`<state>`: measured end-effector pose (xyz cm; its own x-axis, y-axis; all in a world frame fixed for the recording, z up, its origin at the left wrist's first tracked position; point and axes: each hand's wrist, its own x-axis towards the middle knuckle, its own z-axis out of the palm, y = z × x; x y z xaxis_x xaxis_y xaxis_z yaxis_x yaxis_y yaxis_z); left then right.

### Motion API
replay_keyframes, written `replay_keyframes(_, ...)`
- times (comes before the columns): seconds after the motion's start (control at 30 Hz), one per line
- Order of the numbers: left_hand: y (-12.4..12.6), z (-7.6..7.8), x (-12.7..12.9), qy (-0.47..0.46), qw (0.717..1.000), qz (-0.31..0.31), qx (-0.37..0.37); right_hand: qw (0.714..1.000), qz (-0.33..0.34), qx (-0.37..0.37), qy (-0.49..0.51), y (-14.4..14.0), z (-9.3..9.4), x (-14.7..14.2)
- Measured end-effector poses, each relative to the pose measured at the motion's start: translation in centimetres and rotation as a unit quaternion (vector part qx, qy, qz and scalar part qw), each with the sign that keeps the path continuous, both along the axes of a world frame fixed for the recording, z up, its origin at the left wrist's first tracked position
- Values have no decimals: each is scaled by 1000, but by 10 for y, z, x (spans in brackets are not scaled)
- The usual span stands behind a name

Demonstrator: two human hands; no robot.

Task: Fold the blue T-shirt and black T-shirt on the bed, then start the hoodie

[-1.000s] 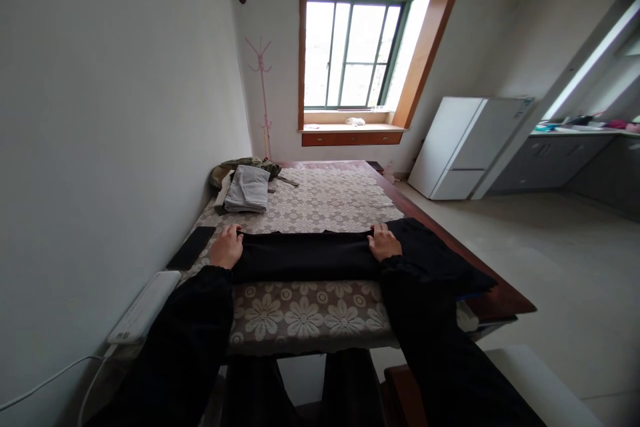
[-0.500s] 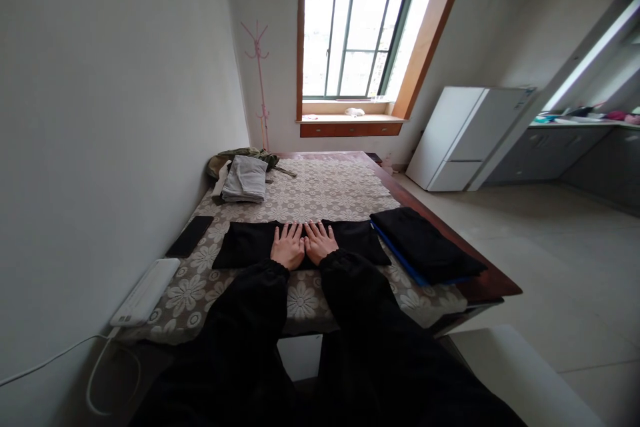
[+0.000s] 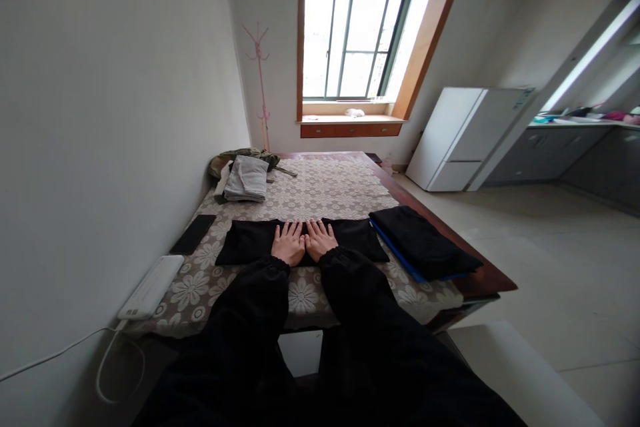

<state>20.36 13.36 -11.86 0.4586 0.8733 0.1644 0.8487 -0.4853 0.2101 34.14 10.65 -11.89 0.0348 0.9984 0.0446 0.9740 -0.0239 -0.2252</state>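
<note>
Hands: left hand point(image 3: 289, 243) and right hand point(image 3: 319, 239) lie flat, fingers spread, side by side and touching at the middle of the folded black garment point(image 3: 250, 241); neither pinches anything
Garment: long narrow band lying crosswise on the lace cloth point(image 3: 330, 193), near the counter's point(image 3: 493, 278) front edge
Method: judged a pressing step; palms best kept flat and weight even, then swept outward toward both ends so the fold sets without creases; edges kept square
Right of hands: second folded black garment point(image 3: 425, 243) on a blue layer, near but apart from the band
Left of hands: dark flat item point(image 3: 193, 233); white power strip point(image 3: 151, 287) at the wall side
Far end: grey folded clothes point(image 3: 246, 179) on an olive heap
Change: half a second ago the same pose; a second ago the hands gripped the band's two ends, well apart
</note>
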Motion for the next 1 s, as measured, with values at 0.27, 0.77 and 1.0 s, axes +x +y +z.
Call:
replay_keyframes(0.27, 4, 1, -11, -9, 999, 37, -5, 1000, -19, 3, 5, 1, -3, 11)
replay_keyframes(0.77, 28, 11, -88, 49, 992, 114, -36, 986, -146, -39, -76, -17, -7, 110)
replay_keyframes(1.0, 17, 13, -124, 22, 989, 145, -12, 985, -155, -29, -75, -19, -11, 117)
